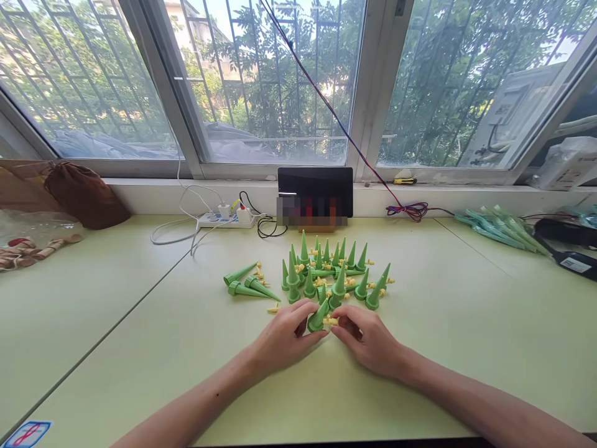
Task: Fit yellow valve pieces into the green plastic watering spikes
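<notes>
My left hand (289, 333) grips a green plastic cone spike (318, 317), its point tilted up and to the right. Between the thumb and fingers of my right hand (366, 336) is a small cream-yellow plastic valve (330, 321), close against the cone's side; whether the two are joined I cannot tell. Just beyond my hands stands a cluster of several more green cones (339, 283), most upright and some lying down, with yellow valves among them. To the left, several cones (252, 290) lie on their sides beside small yellow pieces (273, 309).
A dark-screened tablet (315, 186) leans at the back by the window. Left of it lie a power strip (226, 219) and white cables. Blue-green plastic bags (504, 229) lie at the right; a brown drawstring bag (88, 196) stands at the far left.
</notes>
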Tool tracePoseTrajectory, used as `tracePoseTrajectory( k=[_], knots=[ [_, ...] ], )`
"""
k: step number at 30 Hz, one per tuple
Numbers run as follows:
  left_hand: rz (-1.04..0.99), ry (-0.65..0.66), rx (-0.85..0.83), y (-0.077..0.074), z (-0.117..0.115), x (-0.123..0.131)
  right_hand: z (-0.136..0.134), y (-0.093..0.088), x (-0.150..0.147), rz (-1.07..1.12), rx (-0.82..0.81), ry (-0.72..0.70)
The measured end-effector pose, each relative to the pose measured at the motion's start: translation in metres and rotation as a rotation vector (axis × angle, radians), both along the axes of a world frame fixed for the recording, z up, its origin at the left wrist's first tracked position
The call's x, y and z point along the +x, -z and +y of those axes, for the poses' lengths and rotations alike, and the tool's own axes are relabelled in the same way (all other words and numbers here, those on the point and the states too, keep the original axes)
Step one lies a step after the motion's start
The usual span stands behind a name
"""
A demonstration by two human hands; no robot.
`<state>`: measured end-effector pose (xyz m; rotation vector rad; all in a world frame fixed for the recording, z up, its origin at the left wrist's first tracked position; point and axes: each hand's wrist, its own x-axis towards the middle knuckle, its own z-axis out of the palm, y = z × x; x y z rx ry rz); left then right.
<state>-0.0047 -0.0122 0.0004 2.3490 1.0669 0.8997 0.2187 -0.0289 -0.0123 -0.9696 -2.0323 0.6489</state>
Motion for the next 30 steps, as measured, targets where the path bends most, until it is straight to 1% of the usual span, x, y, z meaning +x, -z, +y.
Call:
tracePoseTrajectory(
  k=[6, 10, 14, 18, 26, 30],
  knots=[
    [-0.011, 0.008, -0.009, 0.0030, 0.0000, -0.0012, -0.0006, -0.0020, -0.0003, -0.016, 0.044, 0.016],
    [0.016, 0.019, -0.015, 0.0030, 0.0002, -0.0017, 0.0000, -0.0027, -0.0001, -0.038, 0.058, 0.007],
    [0.025, 0.017, -0.016, 0.0024, -0.0002, -0.0012, -0.0003, -0.0022, 0.0004, -0.042, 0.013, 0.015],
    [0.029, 0.007, -0.010, 0.0018, -0.0005, -0.0005, -0.0009, -0.0003, 0.0007, 0.007, -0.059, -0.007],
    [0.043, 0.037, -0.015, 0.0013, 0.0005, -0.0020, 0.0002, -0.0029, -0.0007, -0.026, 0.001, -0.010],
    [0.045, 0.037, -0.008, 0.0029, 0.0009, -0.0028, 0.0002, -0.0025, 0.0002, -0.025, -0.016, -0.005]
  ],
)
